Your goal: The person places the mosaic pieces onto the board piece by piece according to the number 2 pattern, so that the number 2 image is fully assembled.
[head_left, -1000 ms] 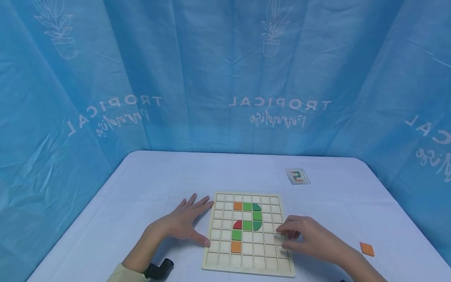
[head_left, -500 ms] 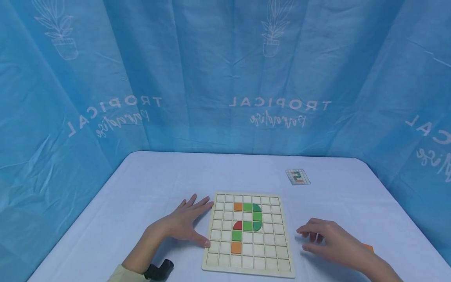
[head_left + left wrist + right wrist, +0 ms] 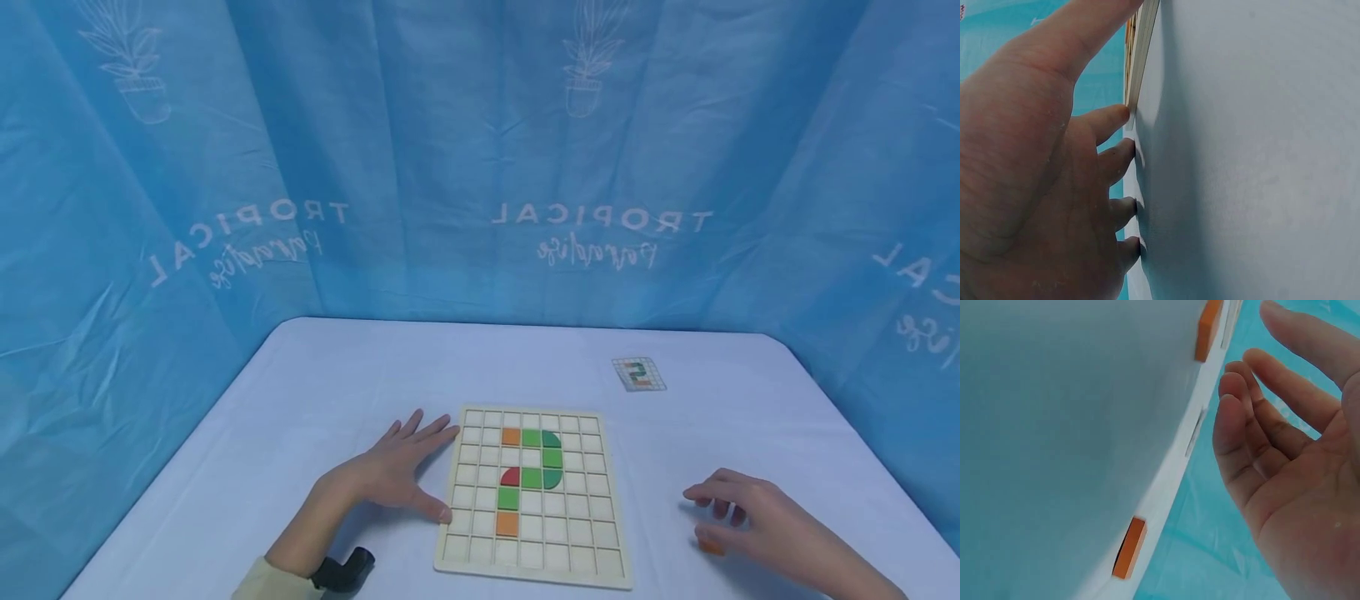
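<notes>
A pale wooden grid board [image 3: 531, 554] lies mid-table, its cells bearing several coloured tiles: orange squares [image 3: 507, 524], green squares [image 3: 508, 498], dark green rounded pieces [image 3: 552, 439] and a red rounded piece [image 3: 510, 477]. My left hand [image 3: 393, 471] is spread along the board's left side, thumb and fingertip touching its edge. To the right of the board my right hand [image 3: 757, 518] hovers over the table, fingers loosely bent, nothing between them. An orange square tile [image 3: 710, 547] shows partly from under its thumb. The right wrist view has two orange tiles, one near the fingers [image 3: 1209, 331] and one farther down [image 3: 1130, 549].
A small card [image 3: 639, 374] printed with a coloured grid pattern lies toward the back right. White cloth [image 3: 360, 367] covers the table. A blue printed curtain [image 3: 420, 150] hangs behind and at both sides. A black wrist device [image 3: 343, 572] sits by the left sleeve.
My right hand has moved away from the board's right edge, out to the right over the table near an orange tile. The left hand stays at the board.
</notes>
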